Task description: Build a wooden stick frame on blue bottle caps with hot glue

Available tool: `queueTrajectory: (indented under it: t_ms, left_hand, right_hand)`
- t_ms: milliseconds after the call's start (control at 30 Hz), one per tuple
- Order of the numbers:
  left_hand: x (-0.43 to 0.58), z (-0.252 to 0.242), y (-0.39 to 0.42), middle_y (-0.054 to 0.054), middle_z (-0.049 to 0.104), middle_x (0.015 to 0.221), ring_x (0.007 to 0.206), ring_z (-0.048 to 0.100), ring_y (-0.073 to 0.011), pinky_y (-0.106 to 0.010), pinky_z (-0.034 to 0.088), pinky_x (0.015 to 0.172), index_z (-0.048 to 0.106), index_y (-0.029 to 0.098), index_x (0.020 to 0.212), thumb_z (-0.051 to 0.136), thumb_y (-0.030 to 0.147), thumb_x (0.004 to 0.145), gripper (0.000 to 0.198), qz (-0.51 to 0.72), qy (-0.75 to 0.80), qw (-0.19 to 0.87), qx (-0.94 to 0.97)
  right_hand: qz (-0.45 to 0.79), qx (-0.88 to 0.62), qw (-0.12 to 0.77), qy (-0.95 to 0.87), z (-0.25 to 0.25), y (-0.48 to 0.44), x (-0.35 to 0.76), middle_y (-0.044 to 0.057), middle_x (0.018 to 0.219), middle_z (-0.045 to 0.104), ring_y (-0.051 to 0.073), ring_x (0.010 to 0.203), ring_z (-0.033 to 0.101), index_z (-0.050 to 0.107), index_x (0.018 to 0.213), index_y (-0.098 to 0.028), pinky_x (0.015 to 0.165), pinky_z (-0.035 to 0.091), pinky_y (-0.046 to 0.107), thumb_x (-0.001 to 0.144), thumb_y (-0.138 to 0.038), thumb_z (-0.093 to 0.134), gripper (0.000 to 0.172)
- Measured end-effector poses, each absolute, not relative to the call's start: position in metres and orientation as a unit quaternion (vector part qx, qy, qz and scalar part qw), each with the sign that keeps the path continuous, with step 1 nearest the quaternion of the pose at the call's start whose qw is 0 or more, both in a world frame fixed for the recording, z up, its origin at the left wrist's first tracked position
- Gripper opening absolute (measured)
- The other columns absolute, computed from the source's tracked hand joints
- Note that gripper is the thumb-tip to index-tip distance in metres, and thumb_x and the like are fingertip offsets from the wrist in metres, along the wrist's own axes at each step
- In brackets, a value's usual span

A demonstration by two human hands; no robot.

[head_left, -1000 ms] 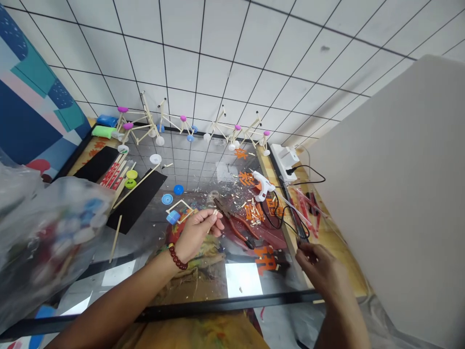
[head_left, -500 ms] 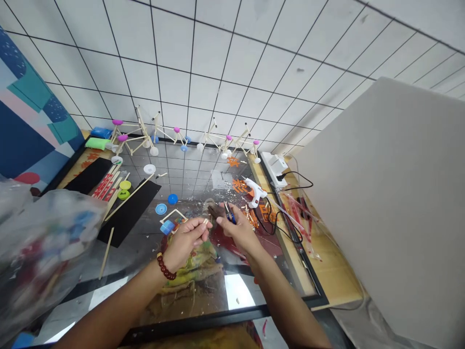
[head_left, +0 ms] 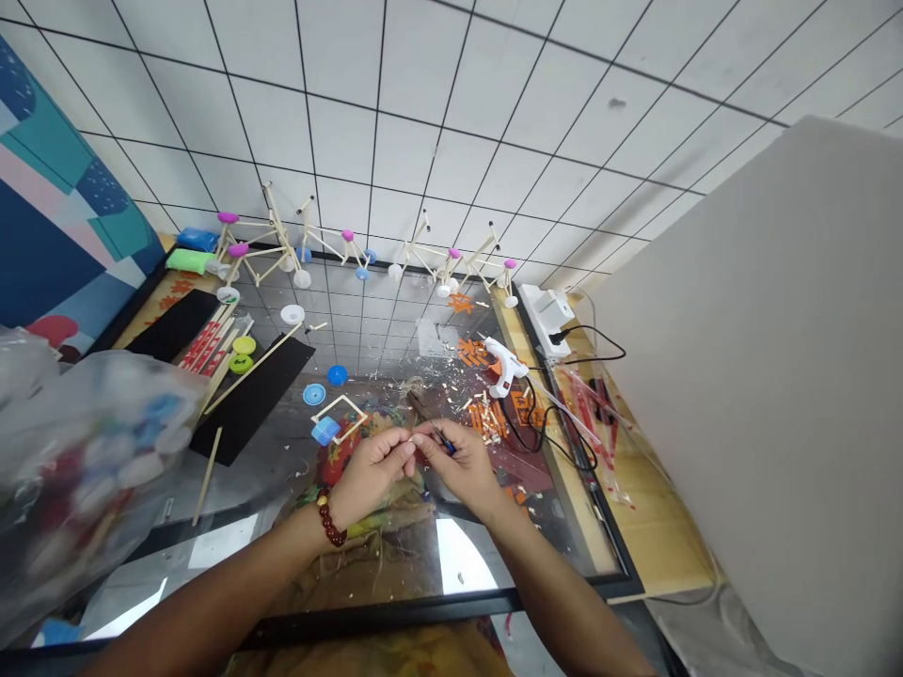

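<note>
My left hand (head_left: pixel 373 473) is closed in a pinch on a small pale wooden piece (head_left: pixel 413 438), mostly covered by the fingertips. My right hand (head_left: pixel 462 467) is wrapped around blue-handled pliers (head_left: pixel 421 407), whose dark jaws point away from me. Its thumb and finger also meet the wooden piece, so both hands touch at the fingertips. Left of them, a small stick frame (head_left: pixel 355 404) lies on the glass beside a light blue cap (head_left: pixel 325 432). Two more blue caps, a darker one (head_left: pixel 337 375) and a lighter one (head_left: pixel 314 394), lie just beyond.
A white glue gun (head_left: pixel 505 365) rests at right, its cord near a power strip (head_left: pixel 546 320). Several stick models (head_left: pixel 278 246) line the back wall. Black sheets (head_left: pixel 246 400) and wooden sticks (head_left: pixel 207 478) lie at left, near a plastic bag (head_left: pixel 105 451). Wood scraps litter the glass.
My hands have come together, and the right fingers now touch the piece in the left. The pliers have tipped lower in my right hand. The view has shifted slightly.
</note>
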State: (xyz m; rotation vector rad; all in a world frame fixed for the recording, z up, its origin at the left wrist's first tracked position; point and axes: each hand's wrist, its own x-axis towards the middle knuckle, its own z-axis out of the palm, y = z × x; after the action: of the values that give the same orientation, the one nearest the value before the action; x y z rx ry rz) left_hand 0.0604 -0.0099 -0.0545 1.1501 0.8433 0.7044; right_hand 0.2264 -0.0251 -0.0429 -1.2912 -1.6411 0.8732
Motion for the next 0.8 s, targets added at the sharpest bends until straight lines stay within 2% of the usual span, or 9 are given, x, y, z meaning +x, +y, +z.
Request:
queueTrajectory:
  t_ms: [67,133,267,367,467,567,667,800]
  left_hand:
    - [0.061,-0.057,-0.011,0.003,0.051,0.062,0.05,0.033,-0.0071,-0.022,0.025,0.048,0.055,0.017,0.072,0.057,0.059,0.087,0.045,0.32,0.383,0.706,0.503]
    - [0.061,-0.059,-0.011,0.002,0.052,0.062,0.05,0.033,-0.0074,-0.022,0.024,0.048,0.058,0.016,0.076,0.058,0.059,0.086,0.044,0.325,0.384,0.711,0.491]
    - [0.063,-0.061,-0.012,0.002,0.053,0.062,0.055,0.038,-0.0085,-0.022,0.028,0.051,0.064,0.015,0.083,0.064,0.061,0.082,0.045,0.326,0.386,0.728,0.463]
    - [0.065,-0.058,-0.013,0.002,0.052,0.062,0.056,0.04,-0.0083,-0.021,0.028,0.052,0.063,0.015,0.081,0.07,0.061,0.076,0.047,0.329,0.382,0.754,0.421]
    - [0.065,-0.051,-0.013,0.003,0.052,0.059,0.049,0.032,-0.0053,-0.021,0.021,0.049,0.06,0.014,0.076,0.071,0.06,0.075,0.047,0.332,0.373,0.769,0.4]
    - [0.063,-0.045,-0.012,0.003,0.053,0.06,0.045,0.027,-0.0041,-0.022,0.017,0.046,0.064,0.013,0.087,0.071,0.057,0.077,0.046,0.344,0.37,0.773,0.384]
    - [0.06,-0.041,-0.01,0.004,0.052,0.06,0.045,0.026,-0.004,-0.022,0.017,0.046,0.065,0.013,0.092,0.071,0.055,0.078,0.044,0.357,0.377,0.764,0.384]
    - [0.059,-0.042,-0.009,0.004,0.051,0.059,0.046,0.027,-0.005,-0.022,0.018,0.046,0.061,0.015,0.08,0.067,0.055,0.081,0.041,0.348,0.375,0.747,0.424]
  right_hand:
    - [0.259,-0.508,0.403,-0.716,-0.045,-0.027,0.229,0.004,0.081,0.072,0.016,0.071,0.064,0.07,0.093,-0.019,0.068,0.048,0.028,0.094,-0.027,0.056,0.016]
    - [0.16,-0.491,0.367,-0.773,-0.046,-0.029,0.232,0.007,0.087,0.074,0.018,0.074,0.065,0.069,0.102,-0.019,0.069,0.049,0.03,0.092,-0.021,0.054,0.019]
    - [-0.003,-0.453,0.315,-0.834,-0.048,-0.033,0.238,0.005,0.074,0.068,0.019,0.063,0.059,0.068,0.11,-0.017,0.059,0.043,0.031,0.086,-0.018,0.053,0.028]
    - [-0.038,-0.42,0.315,-0.85,-0.047,-0.033,0.238,0.005,0.071,0.067,0.02,0.062,0.058,0.067,0.109,-0.017,0.059,0.042,0.033,0.085,-0.017,0.054,0.027]
    - [0.021,-0.466,0.363,-0.806,-0.044,-0.031,0.238,0.005,0.075,0.069,0.019,0.065,0.061,0.066,0.102,-0.019,0.061,0.044,0.031,0.089,-0.019,0.054,0.017]
    - [0.127,-0.55,0.41,-0.716,-0.038,-0.028,0.239,0.003,0.079,0.07,0.016,0.067,0.063,0.065,0.097,-0.02,0.063,0.046,0.028,0.093,-0.026,0.056,0.012]
    - [0.207,-0.575,0.417,-0.672,-0.032,-0.026,0.24,0.0,0.073,0.064,0.014,0.061,0.056,0.066,0.104,-0.02,0.059,0.044,0.026,0.091,-0.038,0.063,0.023]
    - [0.309,-0.561,0.415,-0.646,-0.033,-0.027,0.235,-0.006,0.059,0.047,0.011,0.053,0.043,0.068,0.108,-0.019,0.052,0.038,0.024,0.088,-0.043,0.067,0.031]
